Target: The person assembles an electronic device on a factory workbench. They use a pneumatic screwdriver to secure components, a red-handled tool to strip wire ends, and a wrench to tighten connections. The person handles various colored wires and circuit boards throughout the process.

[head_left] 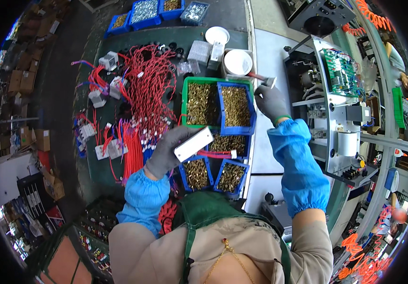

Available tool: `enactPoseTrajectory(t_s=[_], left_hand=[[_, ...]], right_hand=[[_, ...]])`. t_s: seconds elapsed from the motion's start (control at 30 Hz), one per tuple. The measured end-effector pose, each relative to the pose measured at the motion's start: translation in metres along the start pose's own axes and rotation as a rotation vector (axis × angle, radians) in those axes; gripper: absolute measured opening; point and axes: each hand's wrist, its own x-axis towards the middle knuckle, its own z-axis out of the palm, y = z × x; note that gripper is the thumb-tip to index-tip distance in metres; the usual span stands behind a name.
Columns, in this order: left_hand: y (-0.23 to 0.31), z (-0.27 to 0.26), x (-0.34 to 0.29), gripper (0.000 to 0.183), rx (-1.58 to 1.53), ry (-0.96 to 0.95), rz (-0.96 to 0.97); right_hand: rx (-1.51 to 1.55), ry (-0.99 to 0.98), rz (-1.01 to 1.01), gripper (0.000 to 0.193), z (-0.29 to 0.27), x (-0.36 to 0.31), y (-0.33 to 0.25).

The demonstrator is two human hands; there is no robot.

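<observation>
My left hand (166,150), in a dark grey glove, grips a white rectangular block (193,144) with a pale flat face turned up. Red wires (218,154) with a small white connector trail from it to the right, above the blue bins. At the right side of the bench, my gloved right hand (273,102) has its fingers curled around a red-handled tool (260,76) with a pale flat end. The tool's handle reaches to the rim of a white tub (238,62). How the fingers meet the tool is partly hidden.
Brass-coloured fittings fill a green tray (185,102) and several blue bins (247,175). Bundled red wires (149,80) and white blocks (115,148) lie left. Finned metal pieces (199,51) stand behind. An open equipment chassis with a green circuit board (340,71) stands right.
</observation>
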Motion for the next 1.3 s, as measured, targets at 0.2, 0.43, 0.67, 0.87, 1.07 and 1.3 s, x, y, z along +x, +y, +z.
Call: enactPoseTrajectory(t_s=[0.2,0.43,0.67,0.87,1.07,1.3], left_hand=[[0.007,0.0,-0.017,0.049,0.117,0.185,0.074],[-0.007,0.001,-0.03,0.048,-0.061,0.362,-0.017],[0.01,0.002,-0.049,0.041,0.789,0.474,0.111],[0.002,0.011,-0.064,0.042,0.665,0.471,-0.073],[0.001,0.015,-0.072,0.052,-0.202,0.299,-0.174],[-0.013,0.019,-0.081,0.045,-0.968,0.23,-0.17]], right_hand=[[-0.002,-0.815,-0.264,0.022,-0.026,-0.103,-0.043],[0.105,-0.531,-0.504,0.022,0.032,-0.186,-0.121],[-0.099,-0.38,-0.469,0.021,0.086,-0.195,-0.153],[0.128,-0.3,-0.335,0.016,0.098,-0.194,-0.143],[1.084,-0.349,0.244,0.014,0.111,-0.206,-0.129],[1.001,-0.421,0.155,0.017,0.116,-0.207,-0.111]])
